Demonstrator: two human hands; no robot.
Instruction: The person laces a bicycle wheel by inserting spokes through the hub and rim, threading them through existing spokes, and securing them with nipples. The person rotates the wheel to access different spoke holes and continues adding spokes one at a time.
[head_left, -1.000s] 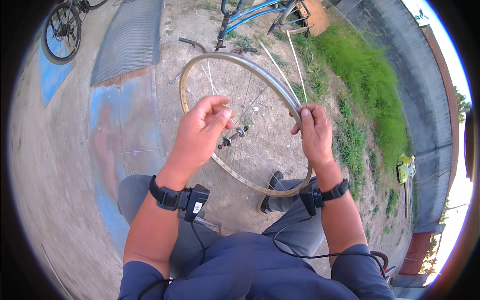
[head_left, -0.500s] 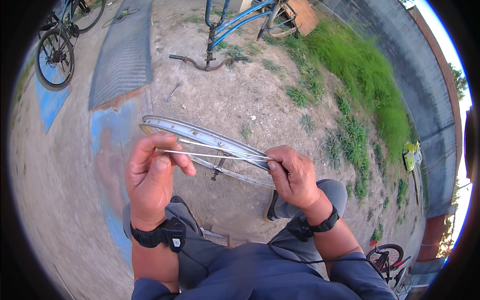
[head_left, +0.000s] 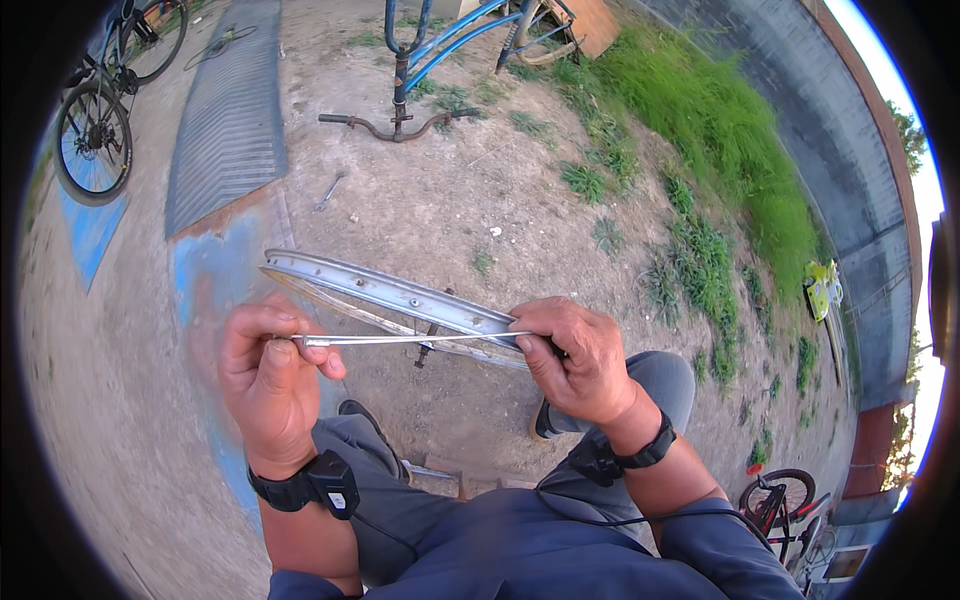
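Your left hand [head_left: 272,375] and right hand [head_left: 580,360] each pinch one end of the bicycle rim [head_left: 395,300], held edge-on at knee level over the dirt; its long axis runs left-right between them, hub [head_left: 428,340] midway, neither hand nearer

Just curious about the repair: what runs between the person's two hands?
In the head view, a thin metal spoke spans from the left hand to the right hand, in front of the wheel rim.
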